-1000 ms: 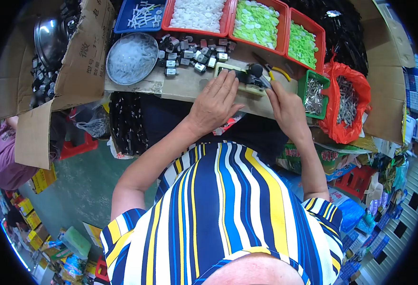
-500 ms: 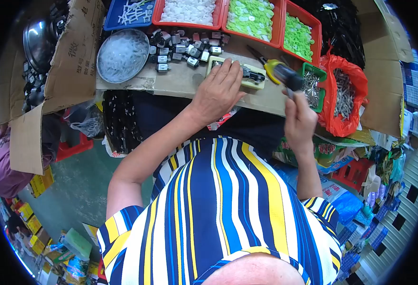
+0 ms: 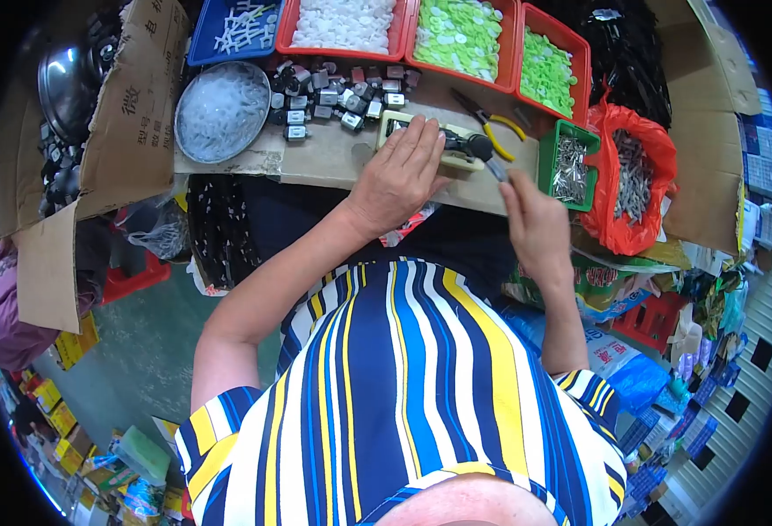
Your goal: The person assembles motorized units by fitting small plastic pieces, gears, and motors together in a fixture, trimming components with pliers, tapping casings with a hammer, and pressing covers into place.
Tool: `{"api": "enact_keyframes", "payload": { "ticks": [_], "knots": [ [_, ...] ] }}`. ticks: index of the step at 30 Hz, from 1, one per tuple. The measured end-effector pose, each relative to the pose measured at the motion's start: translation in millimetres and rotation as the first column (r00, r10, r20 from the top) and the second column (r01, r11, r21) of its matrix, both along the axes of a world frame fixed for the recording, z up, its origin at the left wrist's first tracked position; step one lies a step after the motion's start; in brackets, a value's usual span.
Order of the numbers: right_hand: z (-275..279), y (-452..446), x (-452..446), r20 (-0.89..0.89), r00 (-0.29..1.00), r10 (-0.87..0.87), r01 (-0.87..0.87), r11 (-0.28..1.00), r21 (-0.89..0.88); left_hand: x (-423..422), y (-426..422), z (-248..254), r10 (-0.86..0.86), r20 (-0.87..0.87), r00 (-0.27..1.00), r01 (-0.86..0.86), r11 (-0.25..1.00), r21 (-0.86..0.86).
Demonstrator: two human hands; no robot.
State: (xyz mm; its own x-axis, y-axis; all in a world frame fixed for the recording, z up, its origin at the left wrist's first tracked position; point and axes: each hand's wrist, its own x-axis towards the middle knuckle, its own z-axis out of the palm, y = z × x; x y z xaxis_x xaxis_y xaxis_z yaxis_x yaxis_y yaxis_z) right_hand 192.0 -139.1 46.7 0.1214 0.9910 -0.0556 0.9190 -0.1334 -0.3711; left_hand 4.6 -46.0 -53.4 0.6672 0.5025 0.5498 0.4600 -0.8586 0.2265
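Across your brown tabletop (image 3: 320,168), small metal-cased parts (image 3: 351,121) lie beside a cream holder (image 3: 465,163). Your left hand (image 3: 401,175) rests over it, grip open (fingers straight); your right hand (image 3: 539,223) grips a dark-headed tool (image 3: 481,148), head over the holder.

The head camera is looking steeply down from above, with the blue, white and yellow striped fabric shirt (image 3: 421,351) filling the near lower middle; its wide, dark-rimmed view is reaching forward to the tan cardboard-topped bench (image 3: 316,165) higher up.
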Motion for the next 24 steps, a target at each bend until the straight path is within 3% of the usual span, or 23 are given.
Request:
{"api": "enact_keyframes", "payload": {
  "ticks": [1, 4, 7, 8, 11, 14, 16, 18, 24],
  "knots": [
    [4.5, -2.0, 2.4, -0.028, 1.0, 0.011, -0.007, 0.992, 0.127, -0.7, -1.0, 1.6, 0.001, -0.008, 1.0, -0.001, 1.0, -0.007],
    [18.7, -5.3, -0.5, -0.172, 0.982, -0.081, 0.122, 0.962, 0.242, 1.0, -0.4, 2.9, -0.014, -0.004, 1.0, 0.014, 1.0, -0.008],
    [-18.7, 0.9, 10.9, 0.014, 1.0, 0.0, 0.0, 1.0, -0.005, 0.6, -2.6, 4.5, -0.008, -0.015, 1.0, 0.008, 1.0, -0.017],
    [-15.1, -0.1, 11.8, 0.015, 1.0, -0.002, 0.002, 1.0, 0.002, 0.4, -2.5, 4.8, -0.01, -0.02, 1.0, 0.01, 1.0, -0.012],
    [10.5, -3.5, 8.1, -0.172, 0.985, 0.028, 0.007, 0.98, 0.201, 0.4, -1.8, 5.3, -0.014, -0.027, 1.0, 0.013, 1.0, -0.023],
    [15.6, -6.3, 4.8, -0.295, 0.953, -0.064, 0.147, 0.953, 0.266, 2.0, 0.0, 9.2, -0.001, -0.057, 0.998, 0.0, 1.0, -0.009],
    [-19.6, 0.3, 16.4, -0.075, 0.997, -0.03, 0.034, 0.998, 0.052, 2.3, -0.2, 9.5, -0.002, -0.06, 0.998, 0.002, 1.0, 0.0],
    [-22.7, 5.5, 19.7, -0.005, 1.0, -0.008, 0.008, 1.0, 0.01, 3.1, 2.4, 10.3, 0.005, -0.061, 0.998, -0.005, 1.0, 0.009],
    [3.4, -8.5, 9.0, -0.195, 0.978, -0.072, 0.131, 0.942, 0.31, 2.1, 0.5, 8.9, -0.002, -0.031, 1.0, 0.002, 1.0, -0.006]
  ]
}}
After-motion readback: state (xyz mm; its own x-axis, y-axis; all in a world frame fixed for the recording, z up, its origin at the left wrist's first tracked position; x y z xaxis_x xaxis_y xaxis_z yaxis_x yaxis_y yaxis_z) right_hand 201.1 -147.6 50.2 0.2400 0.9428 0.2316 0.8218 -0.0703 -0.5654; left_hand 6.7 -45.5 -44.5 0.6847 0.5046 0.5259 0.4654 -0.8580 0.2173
